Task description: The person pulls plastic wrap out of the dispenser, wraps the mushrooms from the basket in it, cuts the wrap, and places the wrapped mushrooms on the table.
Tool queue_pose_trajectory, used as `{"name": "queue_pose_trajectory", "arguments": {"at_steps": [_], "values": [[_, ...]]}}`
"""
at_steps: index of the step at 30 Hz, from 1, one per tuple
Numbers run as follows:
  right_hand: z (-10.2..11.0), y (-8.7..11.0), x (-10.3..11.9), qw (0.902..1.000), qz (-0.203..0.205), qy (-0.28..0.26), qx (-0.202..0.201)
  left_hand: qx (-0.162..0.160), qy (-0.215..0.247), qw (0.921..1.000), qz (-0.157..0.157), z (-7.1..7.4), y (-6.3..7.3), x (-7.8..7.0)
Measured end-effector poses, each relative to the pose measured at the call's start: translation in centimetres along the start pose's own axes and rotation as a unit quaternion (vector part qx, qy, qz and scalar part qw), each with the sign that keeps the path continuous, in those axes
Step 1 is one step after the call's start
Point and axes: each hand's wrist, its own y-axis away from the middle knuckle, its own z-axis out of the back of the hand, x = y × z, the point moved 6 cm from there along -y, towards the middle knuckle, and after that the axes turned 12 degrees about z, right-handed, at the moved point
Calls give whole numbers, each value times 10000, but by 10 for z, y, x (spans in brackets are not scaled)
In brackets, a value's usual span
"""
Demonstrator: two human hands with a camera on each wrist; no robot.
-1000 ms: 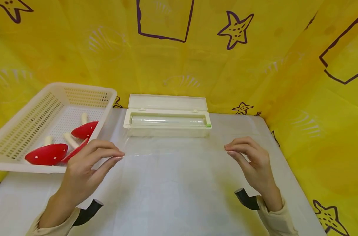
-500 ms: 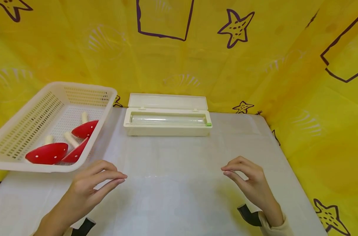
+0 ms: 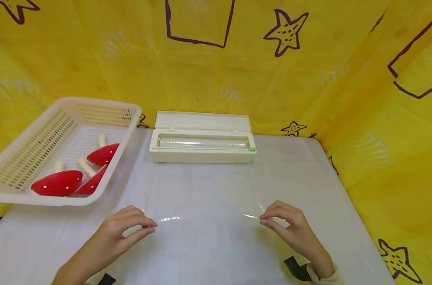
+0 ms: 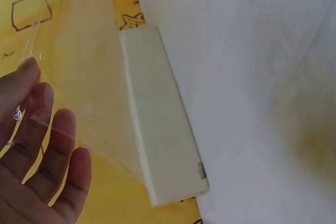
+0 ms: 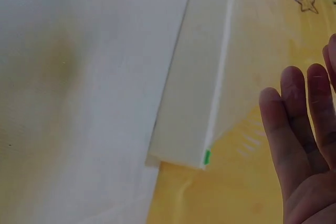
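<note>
In the head view a clear sheet of plastic wrap (image 3: 170,219) spans the space between the two hands, showing mainly by its glints. Thumb and fingertips of the left hand (image 3: 125,229) pinch its left side; the right hand (image 3: 290,225) pinches the right side. The left wrist view shows the wrap (image 4: 100,103) as a see-through sheet that overlaps the long edge of the dispenser box (image 4: 163,119). Beyond the hands, the cream dispenser box (image 3: 201,157) stands with its lid up, a roll of wrap (image 3: 201,143) inside and a green slider (image 3: 252,149) at its right end.
At the left stands a white slotted basket (image 3: 64,201) holding several red-capped toy mushrooms (image 3: 57,184) with white dots and pale stems. A white cover (image 3: 209,190) lies over the table. Yellow cloth (image 3: 219,75) with starfish drawings hangs behind and at the right.
Both hands have come back from the box toward the person, the wrap pinched between them, and are now slightly nearer each other. The box and basket have stayed in place.
</note>
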Motion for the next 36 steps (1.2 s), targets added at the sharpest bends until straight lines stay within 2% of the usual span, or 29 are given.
{"name": "queue_pose_trajectory", "arguments": {"at_steps": [3,4,8,10,13,16,18,20,21,24,26,28,32,36], "values": [[-4,5,-4,9997,-216,-113,93,103,48,9998,186,-4,3,7],[-6,7,-6,9991,-360,-161,139,151,54,9994,317,-6,4,10],[-12,14,-14,9943,-973,-260,340,172,4,9988,464,-12,7,18],[-15,18,-17,9925,-1131,-238,397,162,-62,9986,500,-14,8,22],[-19,23,-20,9926,-1114,-224,421,224,-133,9975,656,-17,10,28],[-21,25,-23,9929,-1080,-194,456,462,-157,9930,1072,-21,12,39],[-24,27,-26,9921,-1127,-181,529,708,-115,9865,1474,-24,13,47],[-26,29,-30,9908,-1198,-152,617,989,-22,9767,1906,-27,15,55],[-28,30,-32,9899,-1240,-123,672,1078,16,9735,2017,-29,16,58],[-31,32,-36,9881,-1304,2,818,1224,136,9719,2004,-34,16,64],[-33,33,-38,9877,-1281,92,886,1239,189,9762,1770,-37,16,65],[-35,33,-40,9874,-1261,169,945,1300,255,9769,1678,-39,15,66],[-36,33,-44,9852,-1294,184,1107,1544,327,9693,1885,-41,15,70],[-38,32,-47,9822,-1342,115,1307,1723,1,9589,2253,-42,14,74]]}}
